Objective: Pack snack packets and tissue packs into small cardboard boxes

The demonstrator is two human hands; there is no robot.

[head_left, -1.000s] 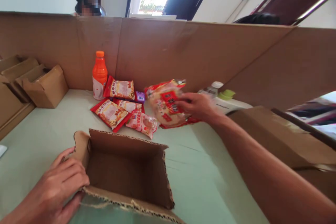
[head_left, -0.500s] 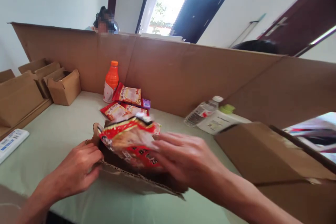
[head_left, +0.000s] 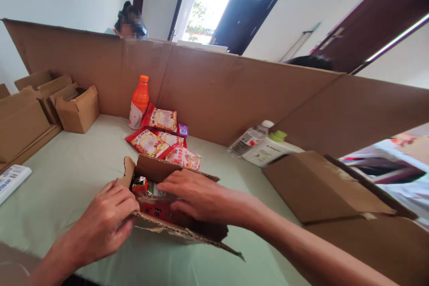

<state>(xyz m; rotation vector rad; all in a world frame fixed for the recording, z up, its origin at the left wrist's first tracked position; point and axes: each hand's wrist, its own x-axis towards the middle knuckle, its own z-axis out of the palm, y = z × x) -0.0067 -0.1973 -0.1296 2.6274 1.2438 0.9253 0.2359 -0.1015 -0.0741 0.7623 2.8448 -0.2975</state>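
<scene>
An open cardboard box (head_left: pixel 157 170) sits on the pale green table (head_left: pixel 67 174) in front of me. My left hand (head_left: pixel 103 223) grips the box's near left rim, fingers curled. My right hand (head_left: pixel 197 196) reaches into the box, fingers flat on a red snack bag (head_left: pixel 150 203) that lies inside. Behind the box lie several red snack packets (head_left: pixel 150 140) and an orange drink bottle (head_left: pixel 139 102) standing upright by the cardboard wall.
A tall cardboard partition (head_left: pixel 234 94) rings the table. Small cardboard boxes (head_left: pixel 77 109) are stacked at the left, a white remote-like item (head_left: pixel 11 178) at the left edge. A clear bottle (head_left: pixel 250 138) and a white green-capped bottle (head_left: pixel 268 149) lie right. A person's head shows beyond the partition.
My right hand carried the red snack bag from the pile down into the box and now presses it inside. My left hand stayed on the box's rim.
</scene>
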